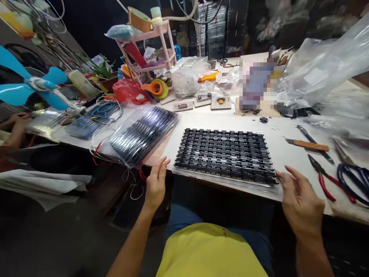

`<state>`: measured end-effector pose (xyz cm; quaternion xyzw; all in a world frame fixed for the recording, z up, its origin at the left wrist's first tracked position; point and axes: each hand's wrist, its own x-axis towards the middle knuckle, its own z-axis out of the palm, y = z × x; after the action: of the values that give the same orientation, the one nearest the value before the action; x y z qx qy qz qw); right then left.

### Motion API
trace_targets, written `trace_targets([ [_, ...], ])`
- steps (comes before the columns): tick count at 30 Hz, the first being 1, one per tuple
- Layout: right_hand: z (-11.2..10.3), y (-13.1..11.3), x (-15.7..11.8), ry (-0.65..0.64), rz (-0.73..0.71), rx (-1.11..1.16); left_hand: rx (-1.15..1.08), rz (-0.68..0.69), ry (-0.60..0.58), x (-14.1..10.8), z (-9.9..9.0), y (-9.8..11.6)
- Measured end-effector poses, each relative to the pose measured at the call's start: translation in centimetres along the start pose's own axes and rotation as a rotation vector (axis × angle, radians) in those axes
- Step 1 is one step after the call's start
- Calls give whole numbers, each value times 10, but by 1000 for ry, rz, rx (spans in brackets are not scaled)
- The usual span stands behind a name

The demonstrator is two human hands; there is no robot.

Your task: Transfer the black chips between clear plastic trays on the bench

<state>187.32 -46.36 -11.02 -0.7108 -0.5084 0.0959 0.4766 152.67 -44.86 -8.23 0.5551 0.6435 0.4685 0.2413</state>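
Note:
A clear plastic tray [227, 181] packed with rows of small black components [226, 154] lies at the near edge of the white table [285, 154]. My left hand [155, 184] hovers open just off the tray's left corner, fingers apart, holding nothing. My right hand [301, 200] is open beside the tray's right corner, fingertips close to its rim. To the left a second stack of black component trays in a clear bag [141, 134] leans tilted over the table's edge.
Red-handled pliers [325, 177], a wooden-handled knife [308, 145] and blue-handled scissors [353, 177] lie at the right. Clear plastic bags [323, 69] pile at the back right. A pink rack [150, 50], tape rolls [157, 88], a blue fan [34, 84] and another person's hand [17, 121] are left.

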Motion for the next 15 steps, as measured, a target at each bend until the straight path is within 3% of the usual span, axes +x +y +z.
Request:
trace_targets([
  [4,-9,-15,-33,8,6,-113,-18,-31,-107,19,11,0],
  [10,-38,-25,-73,94,338,-78,-88,-123,-184,11,3,-4],
  [13,-50,-15,-78,135,443,-54,-74,-152,-133,4,-1,-6],
  [15,-53,-8,-75,82,534,20,-105,-209,-89,3,-2,-7],
])
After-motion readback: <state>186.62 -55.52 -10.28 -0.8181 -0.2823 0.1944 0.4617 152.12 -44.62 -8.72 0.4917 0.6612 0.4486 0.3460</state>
